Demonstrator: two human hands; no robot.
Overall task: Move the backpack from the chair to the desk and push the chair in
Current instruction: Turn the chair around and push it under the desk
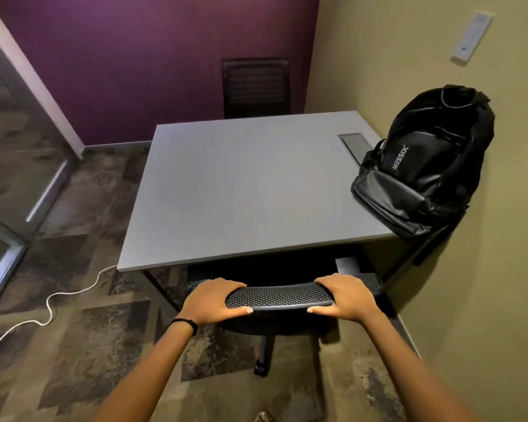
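A black backpack point(424, 166) stands on the right side of the grey desk point(241, 184), leaning against the beige wall. The black mesh-backed chair point(281, 295) sits at the desk's near edge, its seat under the desktop. My left hand point(214, 298) grips the left end of the chair's backrest top. My right hand point(345, 295) grips the right end. Both thumbs wrap the near side of the rim.
A second dark chair point(256, 86) stands at the desk's far side against the purple wall. A white cable point(52, 303) trails over the patterned carpet at the left. A glass partition point(9, 166) runs along the left. A grey cable hatch point(355, 144) is set in the desktop.
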